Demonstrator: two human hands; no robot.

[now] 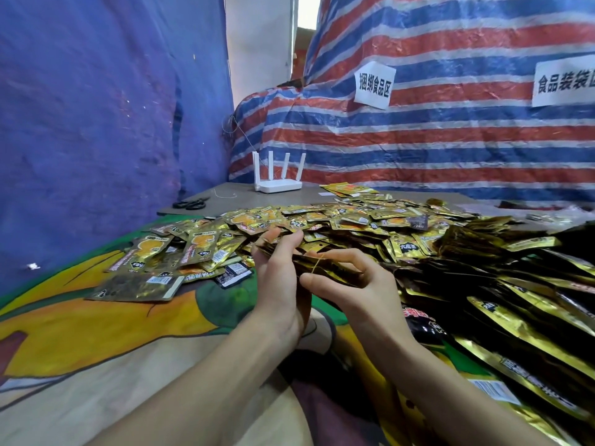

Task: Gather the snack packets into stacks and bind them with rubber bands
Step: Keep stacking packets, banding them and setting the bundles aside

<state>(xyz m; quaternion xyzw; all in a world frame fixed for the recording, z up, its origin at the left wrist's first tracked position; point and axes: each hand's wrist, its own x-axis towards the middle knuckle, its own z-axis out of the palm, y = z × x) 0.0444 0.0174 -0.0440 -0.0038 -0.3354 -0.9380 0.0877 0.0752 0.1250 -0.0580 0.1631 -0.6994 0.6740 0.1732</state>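
Left hand (pixel 278 278) is wrapped round one end of the stack (pixel 333 269) above the loose pile (pixel 338 220), right hand (pixel 363 284) pinching it beside the rubber band (pixel 317 263), which looks thin enough to snap or slip off, and then the packets fan out everywhere.

Gold and black across the snack packets (pixel 338 220), with orange patches and white label squares. Pale yellow for the rubber band (pixel 317 263). Red, blue and white stripes over the tarp (pixel 450 140); plain deep blue on the sheet (pixel 96 107) beside it. Green, orange and beige cartoon print on the cloth (pixel 64 317). White router (pixel 278 185), black scissors (pixel 191 204).
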